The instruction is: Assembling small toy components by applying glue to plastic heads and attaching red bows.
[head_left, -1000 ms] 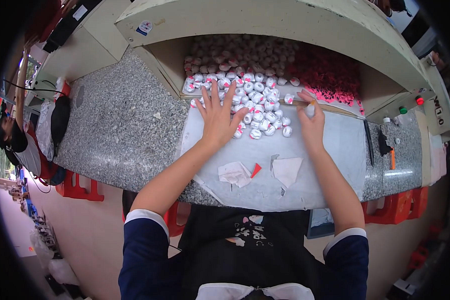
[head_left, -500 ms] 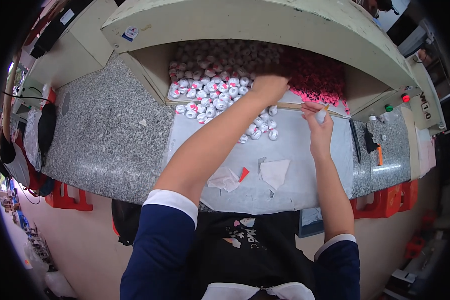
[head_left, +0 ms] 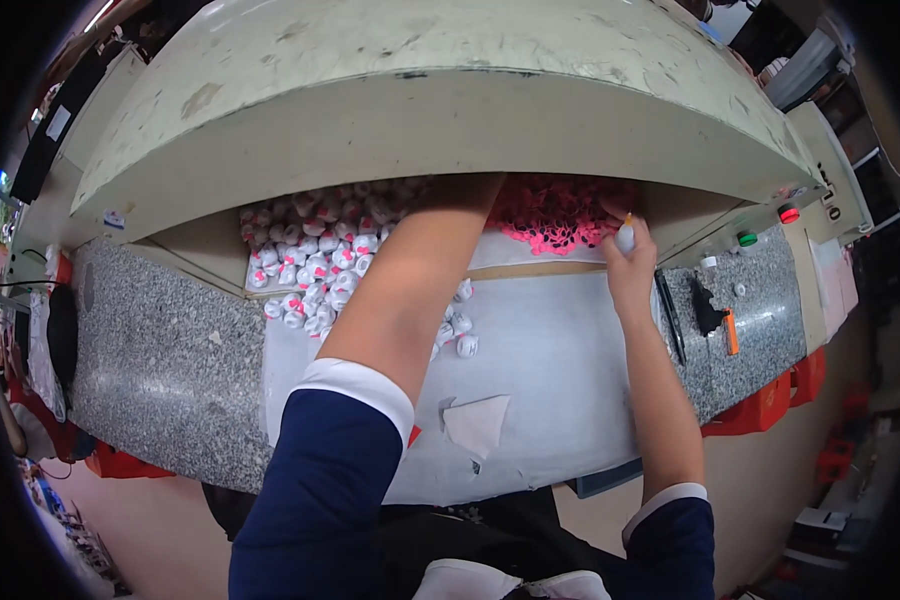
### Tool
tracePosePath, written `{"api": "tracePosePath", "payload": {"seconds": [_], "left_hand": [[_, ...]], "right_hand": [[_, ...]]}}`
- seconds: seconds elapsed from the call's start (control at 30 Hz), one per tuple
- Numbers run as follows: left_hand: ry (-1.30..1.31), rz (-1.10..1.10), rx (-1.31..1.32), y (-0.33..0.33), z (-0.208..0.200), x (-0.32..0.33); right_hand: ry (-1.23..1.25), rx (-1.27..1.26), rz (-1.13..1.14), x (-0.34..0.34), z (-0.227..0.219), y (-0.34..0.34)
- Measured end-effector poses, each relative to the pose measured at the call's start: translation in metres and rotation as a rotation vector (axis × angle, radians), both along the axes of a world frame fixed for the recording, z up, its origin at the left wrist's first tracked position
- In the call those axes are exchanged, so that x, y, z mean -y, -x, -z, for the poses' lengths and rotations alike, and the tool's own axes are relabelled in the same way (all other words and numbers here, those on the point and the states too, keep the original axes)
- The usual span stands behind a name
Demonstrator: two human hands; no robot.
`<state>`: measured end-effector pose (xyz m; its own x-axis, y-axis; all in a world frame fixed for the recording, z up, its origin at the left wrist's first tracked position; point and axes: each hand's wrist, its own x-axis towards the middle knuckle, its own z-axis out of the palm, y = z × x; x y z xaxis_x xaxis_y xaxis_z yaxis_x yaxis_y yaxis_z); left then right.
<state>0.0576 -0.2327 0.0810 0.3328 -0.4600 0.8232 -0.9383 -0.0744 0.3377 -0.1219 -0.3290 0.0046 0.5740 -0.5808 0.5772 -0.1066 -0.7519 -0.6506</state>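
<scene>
My left forearm (head_left: 425, 270) reaches under the hood of the cream cabinet, whose front edge hides the hand. Beside that arm lies a heap of small white balls with pink marks (head_left: 315, 245), some spilling onto the white sheet. Behind and to the right of the arm spreads a pile of small bright pink pieces (head_left: 555, 220). My right hand (head_left: 632, 262), at the right part of the opening, is closed around a small white bottle (head_left: 625, 238) with a yellowish tip pointing up. Some of its fingers reach beside the pink pile.
The cream cabinet (head_left: 420, 120) arches over the far side. A white sheet (head_left: 560, 370) covers the middle of the speckled stone worktop (head_left: 165, 350), with a pale scrap of cloth or paper (head_left: 477, 424) on it. At right lie a black pen-like tool (head_left: 670, 315) and an orange-handled tool (head_left: 731, 332).
My left arm has gone deeper under the hood, and its hand has passed out of sight. The view has shifted toward the cabinet. My right hand still holds the bottle beside the pink pile.
</scene>
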Motion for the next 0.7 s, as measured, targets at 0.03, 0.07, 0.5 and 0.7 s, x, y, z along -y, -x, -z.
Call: {"api": "tracePosePath", "payload": {"seconds": [0.03,0.07,0.5,0.7], "left_hand": [[-0.017,0.029,-0.029,-0.008,0.01,0.007],[-0.037,0.056,-0.057,-0.017,0.023,0.015],[-0.485,0.083,-0.184,0.003,0.065,0.004],[-0.366,0.071,0.102,-0.003,0.084,-0.029]], "right_hand": [[-0.002,0.001,0.003,0.0,-0.002,-0.004],[0.143,-0.032,0.015,0.001,-0.005,-0.009],[0.187,-0.023,0.032,0.013,-0.018,-0.009],[-0.061,-0.261,-0.292,-0.042,-0.018,0.049]]}}
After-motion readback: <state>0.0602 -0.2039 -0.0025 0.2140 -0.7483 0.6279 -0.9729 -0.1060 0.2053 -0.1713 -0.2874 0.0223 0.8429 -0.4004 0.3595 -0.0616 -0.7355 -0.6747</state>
